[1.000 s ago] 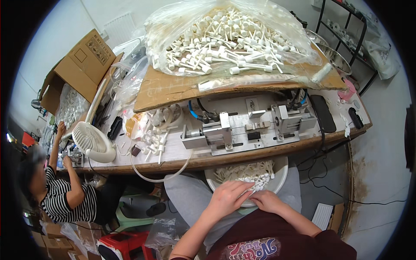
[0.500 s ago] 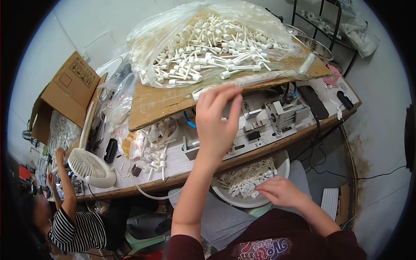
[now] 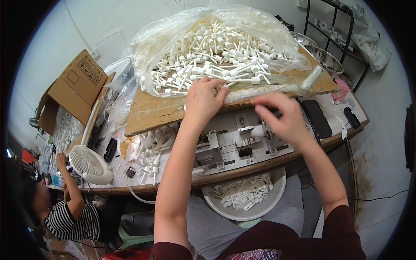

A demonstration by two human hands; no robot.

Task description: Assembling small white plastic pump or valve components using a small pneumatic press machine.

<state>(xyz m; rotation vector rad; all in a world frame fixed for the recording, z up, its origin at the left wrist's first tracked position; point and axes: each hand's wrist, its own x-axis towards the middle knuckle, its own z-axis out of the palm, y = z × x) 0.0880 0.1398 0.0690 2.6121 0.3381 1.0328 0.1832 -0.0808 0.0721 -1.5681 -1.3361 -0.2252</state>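
We see smooth plastic pieces [image 3: 222,41], glossy, crinkled plastic film [image 3: 167,32], a matt cardboard sheet [image 3: 147,110], a dull-sheened metal fixture [image 3: 214,149], a rough-edged wooden desk [image 3: 208,179], our matt cloth trousers [image 3: 292,203].

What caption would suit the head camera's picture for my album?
Left hand at the front of a white parts heap, right hand blurred over a machine, basket below.

our tally: many singles, one pair, one crowd

we count one left hand [image 3: 203,102], one right hand [image 3: 286,119], one white basket [image 3: 236,212], one metal fixture [image 3: 249,141], one fan [image 3: 89,164], one open cardboard box [image 3: 77,80], one black slab [image 3: 316,118] and one co-worker [image 3: 71,222]. we make it two metal bowls [image 3: 327,60] at the back, probably, our view there being poor. the heaped white capped sticks [image 3: 216,54] are too many for us to number.
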